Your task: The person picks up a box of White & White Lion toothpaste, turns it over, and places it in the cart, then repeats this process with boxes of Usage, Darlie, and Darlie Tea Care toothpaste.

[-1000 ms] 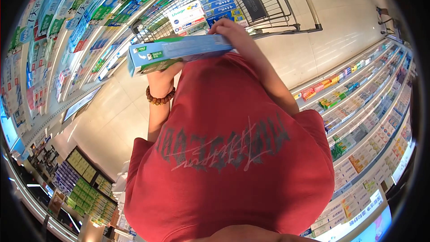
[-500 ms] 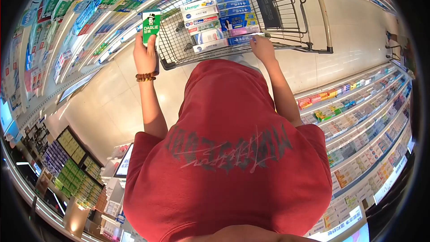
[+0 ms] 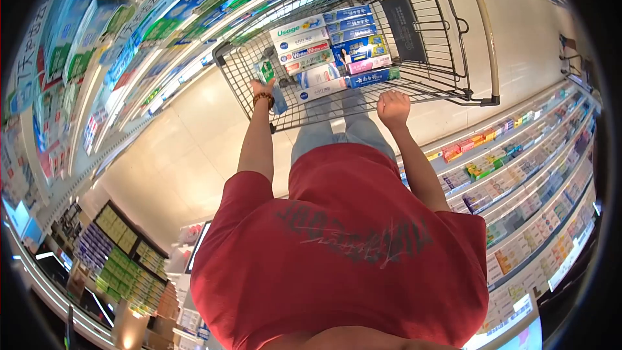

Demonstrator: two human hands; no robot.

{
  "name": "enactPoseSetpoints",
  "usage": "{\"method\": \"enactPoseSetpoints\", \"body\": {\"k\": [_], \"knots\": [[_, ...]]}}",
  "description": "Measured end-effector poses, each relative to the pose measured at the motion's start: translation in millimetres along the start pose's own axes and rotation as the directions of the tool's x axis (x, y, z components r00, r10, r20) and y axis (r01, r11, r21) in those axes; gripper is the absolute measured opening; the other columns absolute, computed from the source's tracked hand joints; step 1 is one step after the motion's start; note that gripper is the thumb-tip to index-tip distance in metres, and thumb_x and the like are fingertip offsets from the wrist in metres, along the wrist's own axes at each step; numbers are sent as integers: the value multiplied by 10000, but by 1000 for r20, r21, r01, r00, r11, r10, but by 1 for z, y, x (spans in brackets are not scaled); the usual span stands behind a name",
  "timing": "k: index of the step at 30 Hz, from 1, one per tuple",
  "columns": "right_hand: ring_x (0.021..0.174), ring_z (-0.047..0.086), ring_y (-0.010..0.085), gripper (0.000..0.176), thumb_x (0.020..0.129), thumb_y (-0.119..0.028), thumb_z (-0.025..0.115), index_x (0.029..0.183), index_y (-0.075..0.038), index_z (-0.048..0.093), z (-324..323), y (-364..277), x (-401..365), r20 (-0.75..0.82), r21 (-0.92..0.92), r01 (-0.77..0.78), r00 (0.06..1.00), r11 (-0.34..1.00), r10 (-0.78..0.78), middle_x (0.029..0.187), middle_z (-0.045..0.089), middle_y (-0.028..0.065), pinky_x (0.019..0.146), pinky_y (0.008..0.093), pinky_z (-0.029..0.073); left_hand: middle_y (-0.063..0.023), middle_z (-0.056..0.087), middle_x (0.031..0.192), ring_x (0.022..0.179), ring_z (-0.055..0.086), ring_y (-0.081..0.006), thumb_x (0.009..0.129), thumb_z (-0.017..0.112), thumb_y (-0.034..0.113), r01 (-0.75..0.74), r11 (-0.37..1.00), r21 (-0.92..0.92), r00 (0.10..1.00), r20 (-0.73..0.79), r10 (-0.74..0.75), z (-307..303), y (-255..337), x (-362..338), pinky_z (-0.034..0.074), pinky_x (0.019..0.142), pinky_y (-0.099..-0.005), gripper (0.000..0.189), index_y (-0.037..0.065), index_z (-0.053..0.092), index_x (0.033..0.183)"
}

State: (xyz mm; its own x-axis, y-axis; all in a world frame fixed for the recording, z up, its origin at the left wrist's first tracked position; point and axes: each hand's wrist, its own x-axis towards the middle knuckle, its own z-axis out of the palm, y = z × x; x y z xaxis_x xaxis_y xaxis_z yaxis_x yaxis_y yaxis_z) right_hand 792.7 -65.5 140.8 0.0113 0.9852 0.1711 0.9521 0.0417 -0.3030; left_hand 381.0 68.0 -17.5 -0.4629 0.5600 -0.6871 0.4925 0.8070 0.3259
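Observation:
My left hand (image 3: 263, 87), with a beaded bracelet at the wrist, reaches into the left end of the wire shopping cart (image 3: 249, 109). It is closed on a green and white Darlie toothpaste box (image 3: 265, 69). Two columns of toothpaste boxes lie to its right in the cart, among them a white Usage box (image 3: 297, 28) and a blue box (image 3: 373, 78) at the near right. My right hand (image 3: 393, 109) is closed in a fist at the near rim of the cart, its fingers curled over the wire.
A shelf of hanging toothpaste packs (image 3: 129, 45) runs along the left, close to the cart. Tiered shelves of small boxes (image 3: 512, 188) stand at the right. The cart's handle (image 3: 486, 39) is at its right end. Pale floor tiles (image 3: 194, 136) lie between.
My left hand has brought the Darlie box from outside the cart, beside the shelf, right and down into the basket. My right hand has moved from the near blue box to the rim.

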Motion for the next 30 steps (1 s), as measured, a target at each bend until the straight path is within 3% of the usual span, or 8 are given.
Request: {"method": "enactPoseSetpoints", "body": {"k": [9, 12, 19, 21, 24, 26, 28, 30], "knots": [[659, 511, 222, 138, 793, -165, 591, 667, -126, 554, 6, -3, -1, 4, -41, -50, 999, 998, 50, 675, 525, 15, 660, 382, 350, -154, 669, 1219, 1024, 677, -262, 870, 711, 373, 15, 999, -33, 989, 151, -9, 63, -44, 72, 542, 845, -378, 639, 66, 525, 1399], [650, 500, 220, 137, 791, -167, 586, 664, -128, 551, 9, -1, -4, 7, -52, -50, 999, 997, 51, 673, 522, 14, 655, 380, 338, -127, 683, 1197, 1016, 679, -269, 932, 620, 339, 275, 961, -17, 938, 227, -264, 60, -14, 48, 540, 851, -396, 501, 98, 565, 1369], [655, 502, 226, 139, 780, -178, 576, 655, -126, 543, 7, -5, -1, -13, -61, -57, 998, 996, 57, 666, 516, 16, 652, 382, 338, -179, 674, 1182, 1053, 664, -321, 921, 535, 154, 168, 967, 191, 951, 226, -210, 52, -3, 24, 546, 887, -437, 342, 91, 650, 1237], [661, 508, 234, 147, 775, -180, 576, 647, -120, 536, 7, -6, -1, -20, -51, -60, 998, 997, 59, 663, 519, 25, 650, 389, 341, -206, 679, 1101, 996, 680, -329, 932, 559, 182, 15, 859, 512, 910, 350, -225, 71, -15, 53, 553, 861, -451, 330, 32, 604, 1222], [664, 512, 237, 148, 771, -175, 581, 646, -114, 532, 5, -6, -3, -17, -58, -59, 998, 997, 58, 664, 524, 30, 654, 392, 345, -208, 682, 1020, 937, 663, -367, 958, 503, 219, -210, 893, 399, 969, 209, 135, 47, 30, 5, 535, 765, -474, 282, 25, 621, 1125], [671, 521, 244, 139, 769, -166, 588, 652, -109, 542, 4, -6, -4, -11, -48, -52, 999, 997, 52, 669, 535, 38, 666, 398, 358, -221, 695, 956, 908, 662, -399, 933, 524, 219, -555, 798, 236, 830, 90, 550, 15, 79, -43, 533, 778, -480, 294, 47, 643, 1140], [678, 528, 249, 135, 769, -164, 590, 655, -108, 547, 2, -6, -3, -11, -45, -35, 999, 998, 35, 671, 540, 43, 671, 403, 364, -181, 712, 925, 830, 689, -358, 923, 550, 248, -610, 777, 156, 784, -26, 621, -35, 145, -115, 547, 750, -460, 278, 135, 684, 1138], [694, 548, 257, 119, 764, -177, 595, 674, -103, 576, 6, -3, -4, -15, -46, -31, 999, 998, 30, 697, 573, 52, 677, 413, 375, -131, 702, 857, 775, 663, -314, 908, 607, 178, -834, 523, 174, 447, -342, 827, -83, 187, -155, 527, 704, -421, 213, 125, 700, 1092]]}}
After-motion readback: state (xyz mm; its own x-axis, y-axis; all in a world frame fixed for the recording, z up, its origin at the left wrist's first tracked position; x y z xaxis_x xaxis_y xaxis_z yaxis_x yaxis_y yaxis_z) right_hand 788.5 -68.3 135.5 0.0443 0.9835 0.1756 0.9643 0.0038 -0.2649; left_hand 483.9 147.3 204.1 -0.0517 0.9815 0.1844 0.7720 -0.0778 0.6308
